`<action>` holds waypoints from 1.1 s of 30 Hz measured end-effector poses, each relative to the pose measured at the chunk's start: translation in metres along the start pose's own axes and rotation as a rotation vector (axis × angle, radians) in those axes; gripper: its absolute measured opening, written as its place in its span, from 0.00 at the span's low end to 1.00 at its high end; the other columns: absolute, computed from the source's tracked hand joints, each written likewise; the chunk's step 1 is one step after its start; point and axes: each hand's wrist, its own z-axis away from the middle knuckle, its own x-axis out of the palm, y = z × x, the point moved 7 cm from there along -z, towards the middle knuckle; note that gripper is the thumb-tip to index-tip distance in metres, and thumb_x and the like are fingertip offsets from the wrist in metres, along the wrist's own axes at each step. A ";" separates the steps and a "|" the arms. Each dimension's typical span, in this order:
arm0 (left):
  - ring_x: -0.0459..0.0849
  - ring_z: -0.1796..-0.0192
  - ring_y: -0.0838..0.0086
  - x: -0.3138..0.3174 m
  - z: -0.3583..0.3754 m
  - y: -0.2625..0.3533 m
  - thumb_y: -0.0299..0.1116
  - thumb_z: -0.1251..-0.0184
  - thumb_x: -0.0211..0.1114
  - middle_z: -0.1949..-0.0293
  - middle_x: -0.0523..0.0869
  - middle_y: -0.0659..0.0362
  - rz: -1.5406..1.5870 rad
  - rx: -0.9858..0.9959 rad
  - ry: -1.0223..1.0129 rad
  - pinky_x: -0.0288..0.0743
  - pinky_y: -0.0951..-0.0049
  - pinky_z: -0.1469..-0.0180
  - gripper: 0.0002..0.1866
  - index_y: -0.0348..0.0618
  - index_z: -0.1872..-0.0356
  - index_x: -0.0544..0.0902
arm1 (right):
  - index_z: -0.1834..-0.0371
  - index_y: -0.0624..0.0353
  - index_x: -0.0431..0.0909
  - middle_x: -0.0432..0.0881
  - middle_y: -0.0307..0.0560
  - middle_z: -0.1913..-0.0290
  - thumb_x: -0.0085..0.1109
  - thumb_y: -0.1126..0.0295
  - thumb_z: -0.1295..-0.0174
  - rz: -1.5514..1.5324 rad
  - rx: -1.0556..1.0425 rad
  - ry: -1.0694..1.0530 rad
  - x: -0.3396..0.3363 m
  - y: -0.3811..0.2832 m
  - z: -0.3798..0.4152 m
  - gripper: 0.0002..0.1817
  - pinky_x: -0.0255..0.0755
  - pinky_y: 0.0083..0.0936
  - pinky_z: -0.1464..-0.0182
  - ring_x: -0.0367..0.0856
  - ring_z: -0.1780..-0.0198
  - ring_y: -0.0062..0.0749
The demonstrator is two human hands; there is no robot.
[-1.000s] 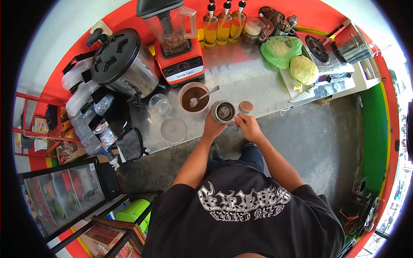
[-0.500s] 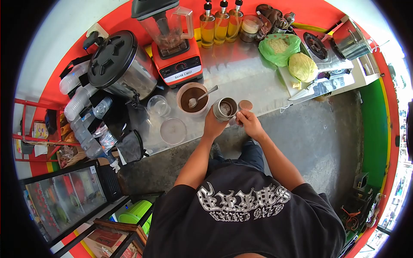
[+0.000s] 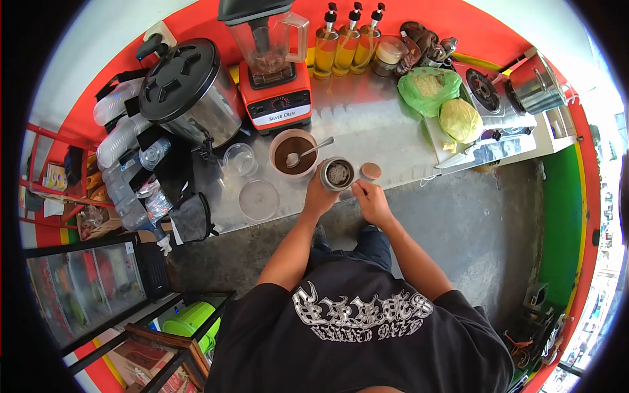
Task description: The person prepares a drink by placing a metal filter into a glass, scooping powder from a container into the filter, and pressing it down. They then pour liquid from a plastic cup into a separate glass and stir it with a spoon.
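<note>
My left hand (image 3: 319,198) is wrapped round a metal cup (image 3: 337,174), which stands mouth-up above the counter's front edge. Something brown and pale shows inside it. Just right of the cup, my right hand (image 3: 373,204) is closed, its fingertips close to the cup's side; what they grip is hidden. Beyond that hand, a round brownish disc (image 3: 371,171) sits at the counter edge. Behind the cup is a pinkish bowl (image 3: 275,165) of dark brown contents, with a metal spoon (image 3: 312,152) resting in it. To the left are a clear plastic cup (image 3: 240,159) and a round translucent lid (image 3: 259,200).
A red blender (image 3: 276,105) and a large steel pot with black lid (image 3: 190,92) stand at the back left. Pump bottles (image 3: 345,49) line the wall. Right are a green bag (image 3: 419,98), a cabbage (image 3: 460,121), a knife (image 3: 458,158) and a stove (image 3: 488,88).
The view has shifted slightly. The metal cup has turned more upright, its mouth facing me, and its contents look browner. My right hand has moved slightly left and down.
</note>
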 end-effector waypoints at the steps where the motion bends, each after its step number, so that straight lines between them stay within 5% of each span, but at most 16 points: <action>1: 0.88 0.36 0.54 0.000 -0.001 -0.002 0.28 0.43 0.83 0.38 0.86 0.49 -0.001 0.000 0.003 0.82 0.60 0.36 0.39 0.40 0.29 0.74 | 0.63 0.69 0.77 0.74 0.58 0.75 0.58 0.63 0.19 0.009 -0.058 -0.029 0.005 0.000 0.001 0.18 0.69 0.39 0.65 0.72 0.74 0.43; 4: 0.88 0.37 0.54 -0.002 0.001 0.002 0.28 0.43 0.83 0.41 0.87 0.50 0.073 0.045 0.024 0.81 0.60 0.36 0.38 0.40 0.31 0.76 | 0.63 0.68 0.76 0.70 0.56 0.75 0.56 0.62 0.18 -0.058 0.117 0.030 0.003 0.025 -0.001 0.18 0.68 0.37 0.65 0.70 0.72 0.33; 11: 0.86 0.37 0.55 0.000 0.002 0.000 0.27 0.44 0.83 0.41 0.86 0.50 0.043 0.068 0.008 0.79 0.60 0.35 0.38 0.39 0.31 0.75 | 0.65 0.65 0.76 0.73 0.43 0.75 0.54 0.60 0.16 -0.139 0.112 -0.030 0.008 0.043 -0.002 0.20 0.68 0.31 0.64 0.68 0.70 0.25; 13: 0.86 0.38 0.56 0.000 0.002 -0.001 0.26 0.45 0.84 0.41 0.85 0.50 -0.011 0.096 0.034 0.78 0.60 0.34 0.39 0.38 0.31 0.74 | 0.65 0.61 0.75 0.74 0.34 0.69 0.50 0.58 0.13 -0.369 0.158 0.030 0.007 0.050 -0.004 0.21 0.66 0.25 0.61 0.68 0.66 0.20; 16: 0.82 0.33 0.50 0.002 0.001 0.000 0.24 0.45 0.80 0.38 0.82 0.47 0.082 0.069 0.011 0.76 0.56 0.32 0.38 0.42 0.30 0.75 | 0.65 0.59 0.74 0.74 0.34 0.69 0.47 0.58 0.12 -0.235 0.091 -0.172 0.011 0.040 0.001 0.21 0.66 0.24 0.60 0.68 0.66 0.20; 20: 0.82 0.34 0.48 0.000 0.004 0.006 0.24 0.45 0.80 0.38 0.82 0.47 0.006 0.092 0.029 0.76 0.56 0.32 0.38 0.42 0.30 0.75 | 0.64 0.59 0.74 0.74 0.34 0.68 0.45 0.58 0.11 -0.461 0.196 -0.003 0.006 0.062 -0.002 0.21 0.66 0.24 0.58 0.69 0.65 0.20; 23: 0.82 0.33 0.46 0.003 0.003 -0.005 0.24 0.45 0.80 0.36 0.83 0.45 0.020 0.059 0.015 0.76 0.55 0.31 0.39 0.42 0.29 0.74 | 0.65 0.61 0.76 0.75 0.36 0.68 0.48 0.60 0.12 -0.375 0.110 -0.173 0.017 0.057 0.004 0.21 0.69 0.25 0.56 0.71 0.63 0.22; 25: 0.82 0.31 0.45 0.007 0.003 -0.012 0.24 0.45 0.80 0.35 0.83 0.44 0.036 0.040 -0.004 0.76 0.54 0.30 0.40 0.42 0.28 0.74 | 0.65 0.62 0.76 0.75 0.36 0.69 0.48 0.60 0.12 -0.405 0.106 -0.002 0.008 0.064 0.002 0.21 0.69 0.26 0.56 0.71 0.63 0.22; 31: 0.81 0.26 0.50 0.006 0.006 -0.009 0.28 0.42 0.82 0.30 0.82 0.43 -0.064 0.143 0.052 0.76 0.58 0.27 0.44 0.39 0.23 0.71 | 0.65 0.66 0.77 0.76 0.39 0.72 0.55 0.61 0.17 -0.200 0.108 -0.004 0.007 0.050 0.006 0.20 0.69 0.29 0.61 0.69 0.67 0.22; 33: 0.83 0.29 0.52 0.007 0.005 -0.014 0.30 0.41 0.82 0.32 0.84 0.44 -0.016 0.002 -0.014 0.78 0.59 0.29 0.44 0.39 0.23 0.71 | 0.65 0.67 0.77 0.76 0.41 0.73 0.56 0.62 0.17 -0.147 0.125 0.019 0.003 0.041 0.004 0.19 0.68 0.30 0.63 0.68 0.68 0.22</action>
